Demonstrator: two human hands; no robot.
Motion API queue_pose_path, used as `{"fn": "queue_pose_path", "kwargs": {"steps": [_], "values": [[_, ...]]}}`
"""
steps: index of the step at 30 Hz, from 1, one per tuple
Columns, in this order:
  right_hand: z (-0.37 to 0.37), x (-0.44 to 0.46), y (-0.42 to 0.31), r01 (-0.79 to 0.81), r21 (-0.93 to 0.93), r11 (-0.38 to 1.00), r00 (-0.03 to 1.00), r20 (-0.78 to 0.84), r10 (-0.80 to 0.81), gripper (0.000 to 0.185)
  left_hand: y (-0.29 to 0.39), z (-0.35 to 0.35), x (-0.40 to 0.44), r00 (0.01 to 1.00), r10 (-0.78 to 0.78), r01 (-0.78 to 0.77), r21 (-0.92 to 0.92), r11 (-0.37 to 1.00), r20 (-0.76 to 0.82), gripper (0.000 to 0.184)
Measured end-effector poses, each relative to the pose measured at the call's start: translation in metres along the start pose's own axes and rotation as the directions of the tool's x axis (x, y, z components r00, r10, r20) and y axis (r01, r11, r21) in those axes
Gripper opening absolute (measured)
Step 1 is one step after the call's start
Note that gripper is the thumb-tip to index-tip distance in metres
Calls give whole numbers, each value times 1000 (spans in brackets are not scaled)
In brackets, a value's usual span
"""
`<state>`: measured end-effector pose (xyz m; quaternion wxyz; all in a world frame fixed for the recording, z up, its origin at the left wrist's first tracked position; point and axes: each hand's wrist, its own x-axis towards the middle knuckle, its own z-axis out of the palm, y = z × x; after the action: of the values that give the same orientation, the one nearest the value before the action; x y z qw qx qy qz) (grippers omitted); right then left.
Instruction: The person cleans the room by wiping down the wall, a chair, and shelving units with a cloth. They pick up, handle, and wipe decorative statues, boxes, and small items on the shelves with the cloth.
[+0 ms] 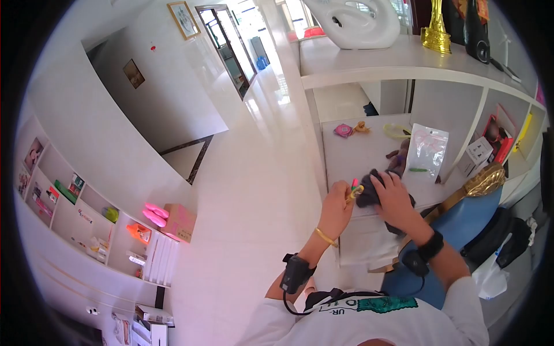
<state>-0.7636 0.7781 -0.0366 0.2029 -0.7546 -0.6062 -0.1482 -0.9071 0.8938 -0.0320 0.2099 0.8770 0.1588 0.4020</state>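
My left hand (339, 203) is closed around small yellow and pink items (356, 190) above the front edge of the white shelf (340, 158). Beside it, my right hand (394, 199) rests on a dark grey cloth (367, 197), its fingers curled over the top; the cloth hangs over the shelf edge. Just behind the cloth lies a brown object (398, 157), partly hidden. A clear plastic bag (427, 151) with a green item inside leans to the right of it. Farther back on the shelf are a pink packet (343, 130), an orange-brown item (361, 128) and a yellow-green loop (396, 131).
A blue chair (453, 222) with a gold-trimmed back stands close at my right. Above the shelf, a white sculpture (363, 26) and a gold trophy (437, 34) stand on the counter. A white box (478, 154) sits in the right compartment. Wall shelves and a cardboard box (180, 222) are at left.
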Motion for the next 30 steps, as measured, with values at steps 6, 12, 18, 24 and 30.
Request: {"fn": "queue_pose_path", "kwargs": {"steps": [6, 12, 18, 24, 30], "values": [[63, 114, 8, -125, -43, 991, 982, 139, 130, 53, 10, -19, -28, 943, -320, 324, -488, 810, 96, 13], [92, 163, 6, -27, 34, 999, 993, 114, 23, 47, -4, -35, -55, 909, -401, 412, -371, 832, 110, 11], [17, 56, 0, 386, 334, 860, 898, 77, -433, 49, -10, -47, -48, 879, -461, 463, -444, 767, 122, 10], [35, 70, 20, 176, 300, 938, 976, 68, -205, 47, -13, -63, -42, 818, -501, 533, -699, 477, 282, 7], [70, 142, 8, 25, 173, 985, 991, 128, -48, 44, -16, -72, -49, 814, -527, 527, -693, 493, 244, 10]]}}
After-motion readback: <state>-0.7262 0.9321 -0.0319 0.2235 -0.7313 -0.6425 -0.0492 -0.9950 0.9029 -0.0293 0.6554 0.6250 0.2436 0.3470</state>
